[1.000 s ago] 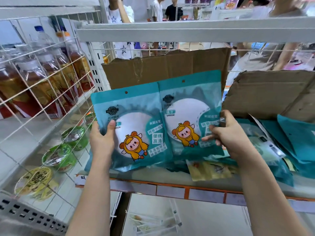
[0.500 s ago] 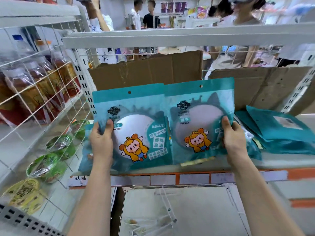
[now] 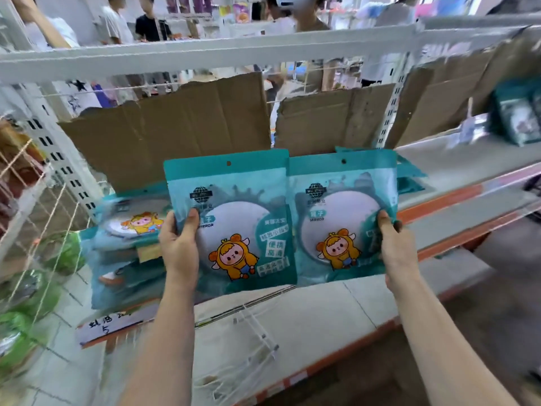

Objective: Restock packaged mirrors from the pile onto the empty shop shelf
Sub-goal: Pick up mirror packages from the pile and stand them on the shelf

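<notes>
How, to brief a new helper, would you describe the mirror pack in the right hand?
Find the torn cardboard backing the shelf. Before it two teal packs are held side by side. Yours is the right one, its right edge in the right hand.

The left pack (image 3: pixel 234 230) and right pack (image 3: pixel 342 218) have travelled to the right of the pile (image 3: pixel 131 230). A second ago they hung over the pile. Now it lies uncovered, just left of the left hand (image 3: pixel 178 244). The right hand (image 3: pixel 395 247), then low beside its pack, now clasps that pack's right edge.
</notes>
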A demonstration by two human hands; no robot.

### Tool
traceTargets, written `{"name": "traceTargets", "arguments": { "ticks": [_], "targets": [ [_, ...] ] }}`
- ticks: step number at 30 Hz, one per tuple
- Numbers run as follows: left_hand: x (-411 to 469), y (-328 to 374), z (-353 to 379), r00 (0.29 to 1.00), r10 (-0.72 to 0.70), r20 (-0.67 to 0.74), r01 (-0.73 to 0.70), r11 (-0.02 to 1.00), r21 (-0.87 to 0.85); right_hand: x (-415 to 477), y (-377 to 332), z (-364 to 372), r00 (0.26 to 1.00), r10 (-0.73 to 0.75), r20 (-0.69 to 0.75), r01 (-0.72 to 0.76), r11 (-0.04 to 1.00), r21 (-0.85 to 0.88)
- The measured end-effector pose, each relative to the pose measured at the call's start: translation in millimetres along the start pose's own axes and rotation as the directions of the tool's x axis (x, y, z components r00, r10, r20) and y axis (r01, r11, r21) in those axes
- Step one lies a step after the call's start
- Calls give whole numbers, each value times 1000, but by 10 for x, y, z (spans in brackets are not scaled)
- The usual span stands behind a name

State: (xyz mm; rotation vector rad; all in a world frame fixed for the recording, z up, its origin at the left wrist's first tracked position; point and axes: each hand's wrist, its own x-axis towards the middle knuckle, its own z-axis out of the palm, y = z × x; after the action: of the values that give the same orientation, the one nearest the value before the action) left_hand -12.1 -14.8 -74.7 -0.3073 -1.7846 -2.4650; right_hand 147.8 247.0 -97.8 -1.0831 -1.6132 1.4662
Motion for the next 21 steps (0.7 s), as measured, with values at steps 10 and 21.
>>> {"name": "traceTargets", "arguments": {
  "ticks": [10,21],
  "targets": [
    [-386,-350,1133,966,-101,237,125,988,-90,86,148,-1212,959,24,-281,-42,997,-59],
    [-1123,-801,2816,913,-145,381,165,986,-21,806,371,-2696,886,100,-453,-59,993,104]
  ]
}}
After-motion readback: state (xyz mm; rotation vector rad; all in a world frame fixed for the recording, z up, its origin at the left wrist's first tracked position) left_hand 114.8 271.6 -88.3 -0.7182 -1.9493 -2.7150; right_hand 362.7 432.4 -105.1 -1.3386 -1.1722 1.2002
